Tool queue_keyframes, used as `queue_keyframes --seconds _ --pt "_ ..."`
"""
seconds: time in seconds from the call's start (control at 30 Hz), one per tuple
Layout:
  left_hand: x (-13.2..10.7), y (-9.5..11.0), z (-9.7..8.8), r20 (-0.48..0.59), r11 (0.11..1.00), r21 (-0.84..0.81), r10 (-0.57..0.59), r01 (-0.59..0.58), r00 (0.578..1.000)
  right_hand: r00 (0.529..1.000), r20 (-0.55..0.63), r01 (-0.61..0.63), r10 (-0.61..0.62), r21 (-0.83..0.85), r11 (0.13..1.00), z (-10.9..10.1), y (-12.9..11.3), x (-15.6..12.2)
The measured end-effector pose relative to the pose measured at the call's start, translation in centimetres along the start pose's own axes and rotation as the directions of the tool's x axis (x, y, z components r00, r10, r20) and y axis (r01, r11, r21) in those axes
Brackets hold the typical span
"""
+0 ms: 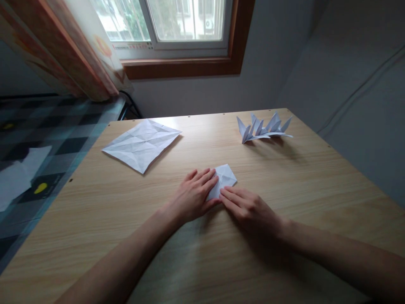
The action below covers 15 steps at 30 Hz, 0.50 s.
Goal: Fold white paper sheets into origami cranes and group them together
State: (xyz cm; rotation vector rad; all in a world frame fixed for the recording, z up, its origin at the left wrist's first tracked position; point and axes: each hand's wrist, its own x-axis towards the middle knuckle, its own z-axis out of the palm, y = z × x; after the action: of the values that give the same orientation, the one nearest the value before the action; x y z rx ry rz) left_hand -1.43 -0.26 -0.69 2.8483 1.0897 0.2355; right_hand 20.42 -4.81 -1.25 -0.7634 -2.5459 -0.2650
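A small white piece of folded paper point(225, 174) lies on the wooden table in front of me, its creased far end showing. My left hand point(200, 192) rests flat over its left side, fingers stretched out and pressing it down, thumb along the near edge. At the near right edge, my right hand point(248, 207) has its fingers bunched together on the paper. The right thumb is hidden, as is the part of the paper under my hands.
On the table point(133, 236), a creased, unfolded paper sheet point(142, 143) lies at the back left. Several folded paper pieces with upright points point(265, 128) stand at the back right. Left of the table is a checked cloth point(63, 139) with white papers point(23, 175) on it.
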Motion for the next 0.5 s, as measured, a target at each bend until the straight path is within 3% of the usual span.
queue_keyframes --seconds 0.17,0.5 --pt "-0.1 -0.1 -0.3 0.034 1.0 0.021 -0.002 0.002 0.999 0.999 0.051 0.013 -0.016 0.068 0.998 -0.6 0.4 -0.5" --pt "-0.2 -0.3 -0.6 0.027 1.0 0.002 0.006 -0.006 1.0 0.973 0.128 -0.203 0.194 0.061 0.977 -0.4 4.0 -2.0"
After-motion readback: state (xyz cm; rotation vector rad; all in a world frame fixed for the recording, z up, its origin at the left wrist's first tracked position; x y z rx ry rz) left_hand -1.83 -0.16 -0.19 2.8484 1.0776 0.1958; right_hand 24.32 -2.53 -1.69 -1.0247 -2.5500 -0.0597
